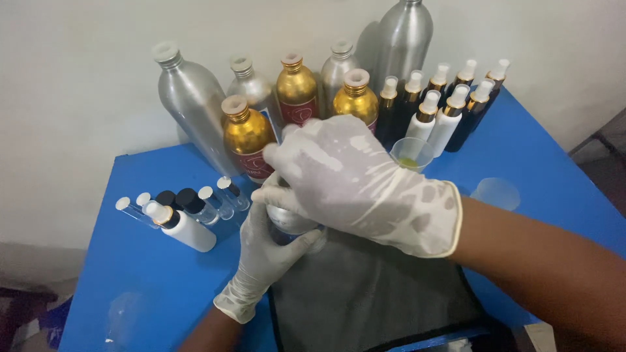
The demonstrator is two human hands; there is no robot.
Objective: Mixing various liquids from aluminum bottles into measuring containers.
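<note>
Both my hands wear white latex gloves. My left hand grips the body of a silver metal bottle from below, holding it over a dark grey cloth. My right hand covers the bottle's top, fingers wrapped around its neck or cap, which is hidden under the glove. A small clear plastic cup with yellowish liquid stands just behind my right hand.
On the blue table, silver bottles and gold bottles line the wall. Black and white spray bottles stand at back right. Small vials and a white spray bottle lie at left. A clear lid lies at right.
</note>
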